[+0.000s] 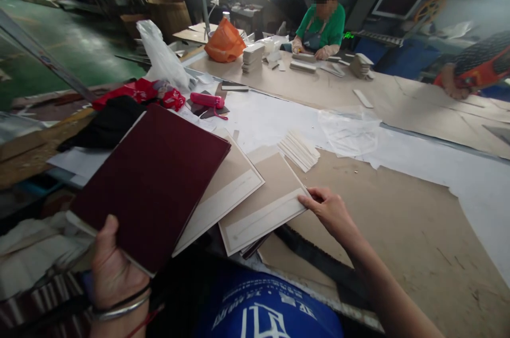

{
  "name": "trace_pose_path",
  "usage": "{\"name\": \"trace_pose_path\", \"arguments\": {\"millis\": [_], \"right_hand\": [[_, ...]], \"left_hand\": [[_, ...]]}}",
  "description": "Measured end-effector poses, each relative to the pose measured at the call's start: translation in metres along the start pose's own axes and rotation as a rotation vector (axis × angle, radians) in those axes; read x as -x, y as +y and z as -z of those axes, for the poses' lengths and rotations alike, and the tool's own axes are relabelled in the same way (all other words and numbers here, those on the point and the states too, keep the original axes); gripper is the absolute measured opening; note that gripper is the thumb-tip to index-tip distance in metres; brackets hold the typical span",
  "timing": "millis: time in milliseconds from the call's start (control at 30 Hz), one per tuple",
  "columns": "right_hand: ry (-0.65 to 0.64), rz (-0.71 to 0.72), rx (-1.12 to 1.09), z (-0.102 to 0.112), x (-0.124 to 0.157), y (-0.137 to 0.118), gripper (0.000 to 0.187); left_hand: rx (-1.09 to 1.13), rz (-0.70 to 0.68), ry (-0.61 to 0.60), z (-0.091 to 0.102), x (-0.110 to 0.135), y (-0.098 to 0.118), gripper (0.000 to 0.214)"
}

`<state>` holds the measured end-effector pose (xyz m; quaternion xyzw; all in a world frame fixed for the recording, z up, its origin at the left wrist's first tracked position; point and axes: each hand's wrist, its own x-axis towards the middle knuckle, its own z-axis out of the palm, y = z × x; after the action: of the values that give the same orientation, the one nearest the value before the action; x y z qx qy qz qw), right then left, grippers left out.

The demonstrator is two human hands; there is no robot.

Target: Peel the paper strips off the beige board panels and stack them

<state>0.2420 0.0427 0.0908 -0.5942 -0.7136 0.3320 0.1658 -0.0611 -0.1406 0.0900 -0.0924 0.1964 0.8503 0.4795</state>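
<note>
My left hand grips the near edge of a dark red cover board, thumb on top, holding it tilted over the stack. My right hand pinches the right edge of a tan board with a pale strip that lies on the table. Another tan board sits partly under the red one. A small fan of white strips lies just beyond the right hand.
A brown paper-covered table stretches right. A pink roller, red cloth, a clear bag and an orange bag sit at the back left. A person in green works opposite; another person's arm is at right.
</note>
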Motion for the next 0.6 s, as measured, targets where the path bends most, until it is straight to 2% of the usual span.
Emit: {"name": "trace_pose_path", "arguments": {"millis": [100, 233, 300, 333, 400, 500, 600], "right_hand": [[0.045, -0.054, -0.147, 0.000, 0.004, -0.009, 0.032], [-0.159, -0.158, -0.583, 0.008, 0.014, -0.027, 0.035], [-0.162, -0.183, -0.743, 0.022, 0.016, -0.030, 0.037], [-0.099, -0.187, -0.791, 0.032, 0.015, -0.027, 0.038], [0.114, -0.187, -0.861, 0.056, 0.011, -0.017, 0.038], [0.402, -0.173, -0.951, 0.095, 0.004, 0.007, 0.026], [0.552, -0.131, -0.987, 0.121, 0.003, 0.027, 0.013]], "left_hand": [[0.009, -0.033, 0.032, -0.002, -0.002, -0.001, 0.043], [-0.043, -0.156, 0.119, -0.009, -0.007, -0.002, 0.039], [-0.064, -0.173, 0.160, -0.013, -0.009, 0.000, 0.039], [-0.072, -0.178, 0.165, -0.015, -0.009, 0.001, 0.038], [-0.091, -0.177, 0.160, -0.016, -0.009, 0.004, 0.038], [-0.118, -0.155, 0.113, -0.016, -0.007, 0.006, 0.041], [-0.138, -0.158, 0.119, -0.017, -0.006, -0.001, 0.044]]}}
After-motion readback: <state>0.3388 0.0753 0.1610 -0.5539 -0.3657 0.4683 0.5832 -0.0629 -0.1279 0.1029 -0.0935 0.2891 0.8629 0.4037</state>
